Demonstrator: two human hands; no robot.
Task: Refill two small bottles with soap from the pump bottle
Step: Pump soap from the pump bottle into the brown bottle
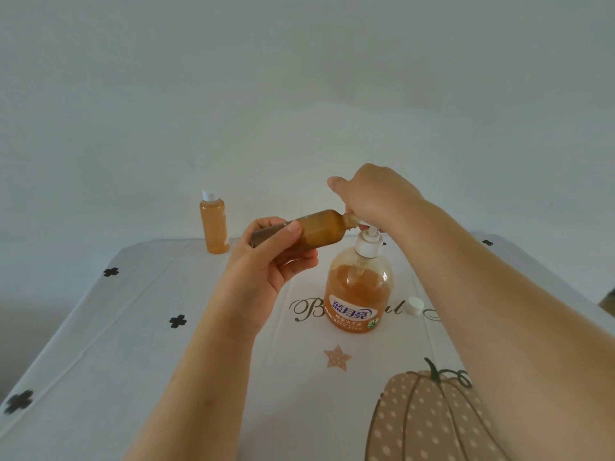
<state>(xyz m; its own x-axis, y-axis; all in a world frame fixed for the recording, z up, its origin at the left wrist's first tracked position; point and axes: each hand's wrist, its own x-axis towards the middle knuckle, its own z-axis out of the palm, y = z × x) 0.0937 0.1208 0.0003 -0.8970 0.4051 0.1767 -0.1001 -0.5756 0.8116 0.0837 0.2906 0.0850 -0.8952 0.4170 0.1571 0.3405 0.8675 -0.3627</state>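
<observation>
Fingers (pixel 296 262) of the left hand (pixel 266 261) wrap the small bottle (pixel 319 229), tipped almost level with its mouth at the spout, while the right hand (pixel 376 197) curls over the pump bottle (pixel 357 287) head — best pressed slowly, mouth kept snug against the spout.

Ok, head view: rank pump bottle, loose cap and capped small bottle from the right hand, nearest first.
1. Pump bottle, under the right hand, touching.
2. Loose cap, right of that bottle.
3. Capped small bottle, back left.
</observation>
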